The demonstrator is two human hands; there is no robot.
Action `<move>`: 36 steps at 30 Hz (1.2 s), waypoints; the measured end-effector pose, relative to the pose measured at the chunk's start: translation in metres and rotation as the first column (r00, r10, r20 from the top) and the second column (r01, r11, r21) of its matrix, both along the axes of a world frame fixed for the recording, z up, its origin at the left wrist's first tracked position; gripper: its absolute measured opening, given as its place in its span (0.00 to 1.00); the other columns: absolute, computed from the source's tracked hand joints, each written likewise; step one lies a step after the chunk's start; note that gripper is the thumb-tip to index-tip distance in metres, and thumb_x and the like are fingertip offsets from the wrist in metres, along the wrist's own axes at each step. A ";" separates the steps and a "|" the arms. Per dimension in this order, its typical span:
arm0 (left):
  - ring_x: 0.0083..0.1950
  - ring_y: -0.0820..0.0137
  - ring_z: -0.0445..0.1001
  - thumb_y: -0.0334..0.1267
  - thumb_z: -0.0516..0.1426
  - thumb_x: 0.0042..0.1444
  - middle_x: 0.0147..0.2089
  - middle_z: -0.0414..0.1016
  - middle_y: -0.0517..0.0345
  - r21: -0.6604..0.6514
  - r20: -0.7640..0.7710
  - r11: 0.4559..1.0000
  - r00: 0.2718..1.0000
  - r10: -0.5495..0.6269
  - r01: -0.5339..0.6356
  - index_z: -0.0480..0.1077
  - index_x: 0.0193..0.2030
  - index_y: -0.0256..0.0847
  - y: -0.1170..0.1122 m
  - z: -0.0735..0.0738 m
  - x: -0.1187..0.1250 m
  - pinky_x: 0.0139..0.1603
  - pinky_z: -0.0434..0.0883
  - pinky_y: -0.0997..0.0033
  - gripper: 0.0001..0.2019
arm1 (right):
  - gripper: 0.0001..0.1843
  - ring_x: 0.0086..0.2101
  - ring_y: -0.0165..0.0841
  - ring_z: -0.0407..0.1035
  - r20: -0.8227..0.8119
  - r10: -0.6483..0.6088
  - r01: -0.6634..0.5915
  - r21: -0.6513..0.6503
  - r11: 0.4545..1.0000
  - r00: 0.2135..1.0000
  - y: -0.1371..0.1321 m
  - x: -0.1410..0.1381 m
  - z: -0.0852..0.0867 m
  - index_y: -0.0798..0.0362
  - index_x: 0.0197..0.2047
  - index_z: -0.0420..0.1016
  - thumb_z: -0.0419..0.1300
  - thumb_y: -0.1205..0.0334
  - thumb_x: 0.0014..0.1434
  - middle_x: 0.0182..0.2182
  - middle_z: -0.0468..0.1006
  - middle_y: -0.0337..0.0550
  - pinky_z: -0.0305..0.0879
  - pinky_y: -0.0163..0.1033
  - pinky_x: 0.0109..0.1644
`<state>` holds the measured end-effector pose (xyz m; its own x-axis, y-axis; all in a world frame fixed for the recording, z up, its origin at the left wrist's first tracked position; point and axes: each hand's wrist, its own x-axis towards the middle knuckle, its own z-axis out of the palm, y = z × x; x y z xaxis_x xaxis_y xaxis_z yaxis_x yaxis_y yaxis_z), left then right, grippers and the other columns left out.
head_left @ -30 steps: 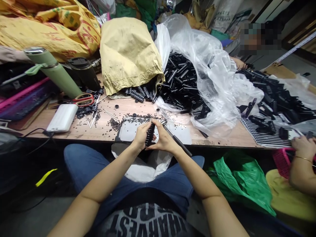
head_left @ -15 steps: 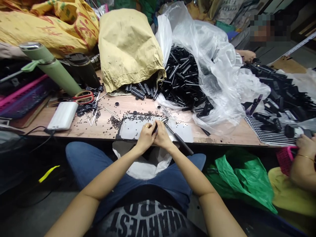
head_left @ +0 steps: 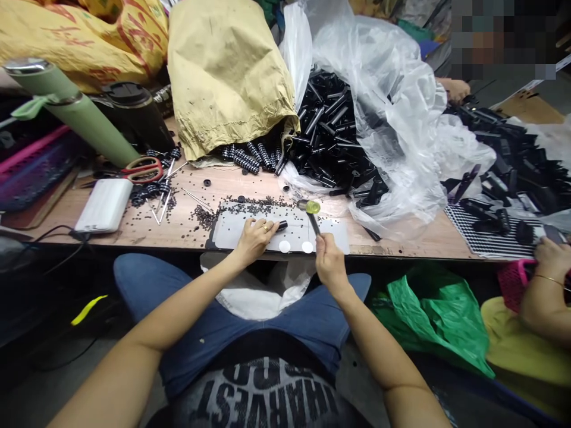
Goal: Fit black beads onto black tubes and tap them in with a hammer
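Observation:
My left hand [head_left: 254, 239] is closed on a short black cylindrical part [head_left: 281, 225] and presses it down on the pale work mat [head_left: 232, 232] at the table's near edge. My right hand [head_left: 328, 260] grips the dark handle of a small mallet [head_left: 311, 213]. The mallet's yellow-green head is raised just right of the black part. Tiny black beads [head_left: 250, 208] lie scattered along the mat's far side.
A clear plastic bag [head_left: 392, 113] spills black tubes [head_left: 332, 139] behind the mat. A tan sack [head_left: 223, 71], a green bottle [head_left: 75, 113], red scissors [head_left: 140, 169] and a white power bank [head_left: 104, 205] sit to the left. Another person's hand [head_left: 551, 258] works at the right.
My hands were together on the black part; they have parted. The right hand picked up the mallet from the table and raised it. The left hand laid the part on the mat.

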<state>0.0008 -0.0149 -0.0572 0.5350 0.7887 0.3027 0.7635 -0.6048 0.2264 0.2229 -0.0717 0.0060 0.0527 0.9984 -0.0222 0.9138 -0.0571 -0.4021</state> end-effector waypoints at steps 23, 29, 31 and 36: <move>0.43 0.62 0.71 0.22 0.46 0.58 0.41 0.73 0.46 -0.253 -0.026 0.967 0.999 -0.035 0.027 0.70 0.53 0.34 -0.040 0.032 0.025 0.44 0.70 0.66 0.20 | 0.19 0.30 0.36 0.71 0.215 0.005 0.008 -0.059 0.998 0.977 0.023 0.000 0.007 0.53 0.42 0.69 0.41 0.53 0.71 0.32 0.78 0.46 0.52 0.36 0.32; 0.42 0.63 0.73 0.32 0.48 0.63 0.43 0.74 0.44 -0.319 0.018 0.942 0.994 -0.106 0.106 0.71 0.54 0.35 -0.058 0.041 0.003 0.43 0.72 0.65 0.16 | 0.15 0.47 0.42 0.67 0.198 0.081 -0.121 0.200 0.972 0.977 0.093 0.005 -0.016 0.57 0.49 0.70 0.47 0.60 0.68 0.46 0.75 0.54 0.61 0.42 0.48; 0.51 0.59 0.72 0.35 0.47 0.65 0.52 0.72 0.40 -0.243 0.017 0.970 0.999 0.037 -0.031 0.68 0.58 0.34 -0.030 0.040 0.000 0.50 0.71 0.61 0.18 | 0.16 0.50 0.42 0.65 0.171 0.225 -0.263 0.253 0.931 0.959 0.129 -0.016 -0.017 0.57 0.53 0.69 0.46 0.63 0.68 0.51 0.72 0.54 0.60 0.43 0.53; 0.69 0.54 0.55 0.43 0.45 0.67 0.67 0.61 0.45 -0.168 -0.103 0.946 0.959 0.263 -0.277 0.65 0.61 0.36 0.050 0.030 -0.023 0.67 0.53 0.44 0.22 | 0.15 0.48 0.44 0.66 0.225 0.325 -0.349 0.076 0.934 0.918 0.186 -0.068 -0.019 0.62 0.46 0.74 0.48 0.71 0.65 0.45 0.76 0.60 0.60 0.46 0.52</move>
